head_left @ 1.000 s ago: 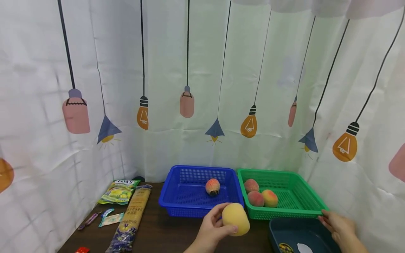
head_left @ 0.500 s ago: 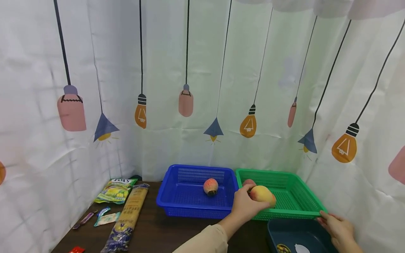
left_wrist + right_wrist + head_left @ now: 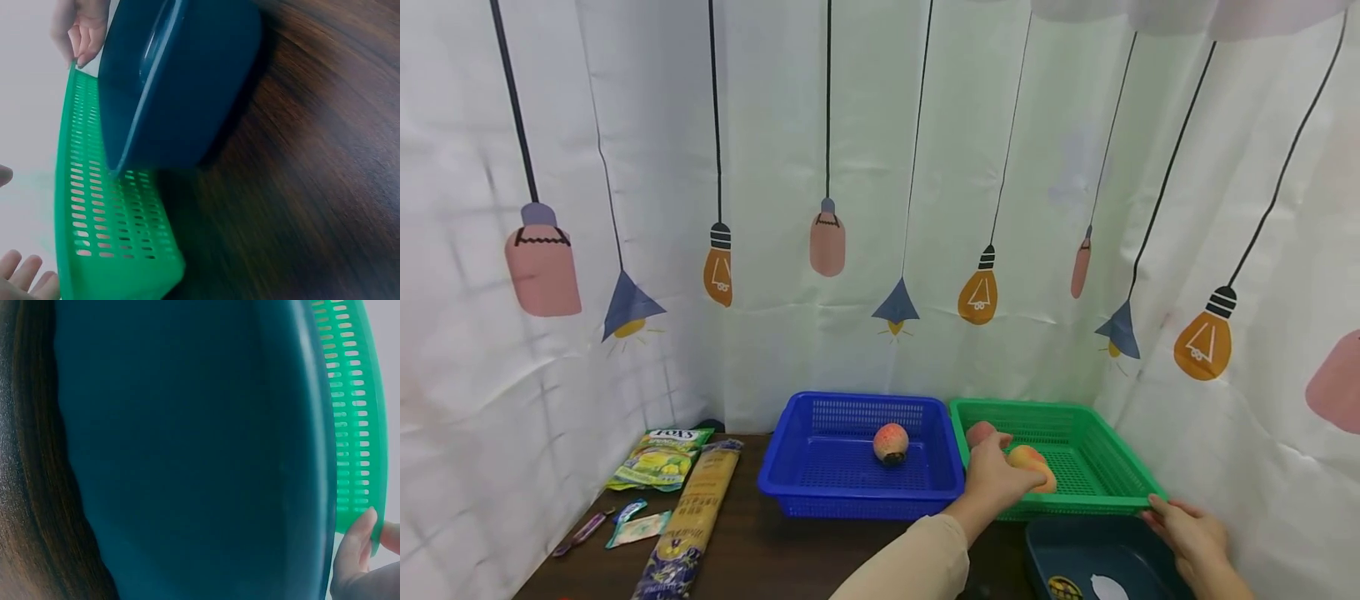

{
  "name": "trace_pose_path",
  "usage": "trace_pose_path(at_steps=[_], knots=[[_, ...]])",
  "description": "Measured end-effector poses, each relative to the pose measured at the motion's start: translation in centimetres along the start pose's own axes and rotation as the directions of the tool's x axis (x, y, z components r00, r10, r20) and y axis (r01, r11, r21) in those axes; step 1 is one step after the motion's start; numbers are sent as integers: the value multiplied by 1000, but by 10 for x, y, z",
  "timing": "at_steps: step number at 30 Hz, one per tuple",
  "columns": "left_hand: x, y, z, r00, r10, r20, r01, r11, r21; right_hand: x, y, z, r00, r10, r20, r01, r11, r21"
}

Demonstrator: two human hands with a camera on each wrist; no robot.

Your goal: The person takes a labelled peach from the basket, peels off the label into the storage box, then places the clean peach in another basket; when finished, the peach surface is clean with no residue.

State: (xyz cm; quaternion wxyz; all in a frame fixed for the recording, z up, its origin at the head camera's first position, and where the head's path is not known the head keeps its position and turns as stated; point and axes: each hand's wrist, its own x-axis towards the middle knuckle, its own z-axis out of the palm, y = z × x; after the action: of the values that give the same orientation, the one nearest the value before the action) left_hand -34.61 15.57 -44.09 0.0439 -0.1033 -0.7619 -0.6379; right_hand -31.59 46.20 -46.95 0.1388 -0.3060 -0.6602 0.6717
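Observation:
My left hand (image 3: pixel 996 482) reaches over the near left part of the green basket (image 3: pixel 1116 500), its thumb and fingers spread apart. Between them a yellow-orange peach (image 3: pixel 1027 457) shows inside the basket, and a reddish peach (image 3: pixel 979 432) lies just behind the fingers. The hand hides other fruit there. In the left wrist view the fingers (image 3: pixel 25 275) hold nothing visible. At the basket's near right corner my right hand (image 3: pixel 1191 537) pinches the rim; the right wrist view shows its thumb and finger on either side of that corner.
Left of the green basket is a blue basket (image 3: pixel 842 492) holding one orange-red fruit (image 3: pixel 891 442) with a dark end. A dark blue basin (image 3: pixel 1138 550) stands in front. A spaghetti packet (image 3: pixel 692 521), a Fox's bag (image 3: pixel 661 459) and small wrapped sweets (image 3: pixel 638 528) lie left.
My left hand carried the yellow peach rightward and forward from mid-table into the green basket, then let it go. My right hand has stayed on the basket's rim.

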Motion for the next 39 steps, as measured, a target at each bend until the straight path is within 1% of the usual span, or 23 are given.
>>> trace_pose_path(at_steps=[3, 6, 10, 13, 14, 17, 20, 21, 24, 26, 28, 30, 32, 34, 36, 39], knots=[[-3, -3, -5, 1000, 3, 13, -3, 1000, 14, -1, 0, 2, 1000, -7, 2, 7, 1000, 14], [-5, -7, -10, 999, 5, 34, -7, 999, 50, -2, 0, 2, 1000, -9, 10, 9, 1000, 22], [-8, -9, -15, 996, 39, 76, -46, 994, 97, -1, 0, 1, 1000, -1, 8, 1, 1000, 7], [-12, -9, -19, 992, 70, 102, -80, 992, 98, -2, 0, 0, 1000, -6, -6, 6, 1000, -12], [-13, -8, -20, 991, 72, 109, -82, 993, 90, -4, 1, 0, 1000, -1, -9, 0, 1000, -18], [-17, -6, -26, 992, 70, 105, -79, 993, 84, -14, -2, 1, 998, 59, -12, -59, 998, -11], [-19, -6, -34, 993, 79, 92, -86, 993, 76, -34, -5, 9, 993, 117, 8, -117, 993, 22], [-20, -7, -38, 992, 88, 89, -95, 993, 70, -41, -7, 14, 991, 129, 20, -130, 991, 35], [-23, -7, -49, 988, 122, 92, -124, 992, 22, -64, -10, 31, 990, 107, 89, -112, 992, 63], [-25, -7, -57, 987, 129, 96, -129, 992, 1, -78, -12, 45, 986, 100, 135, -110, 992, 67], [-25, -8, -65, 988, 123, 90, -124, 992, 7, -95, -9, 60, 974, 97, 203, -112, 992, 61], [-23, -9, -75, 992, 105, 64, -108, 993, 52, -114, -5, 79, 959, 96, 267, -115, 992, 55], [-19, -10, -87, 998, 66, 25, -68, 993, 96, -133, 3, 100, 937, 77, 341, -102, 993, 55], [-10, -11, -100, 999, 25, -22, -22, 991, 133, -150, 11, 122, 918, 49, 393, -85, 994, 73], [0, -12, -113, 997, -27, -68, 37, 988, 148, -164, 20, 145, 913, 28, 407, -79, 991, 110], [19, -19, -129, 985, -122, -122, 140, 979, 149, -176, 30, 173, 911, 36, 412, -107, 983, 151]])
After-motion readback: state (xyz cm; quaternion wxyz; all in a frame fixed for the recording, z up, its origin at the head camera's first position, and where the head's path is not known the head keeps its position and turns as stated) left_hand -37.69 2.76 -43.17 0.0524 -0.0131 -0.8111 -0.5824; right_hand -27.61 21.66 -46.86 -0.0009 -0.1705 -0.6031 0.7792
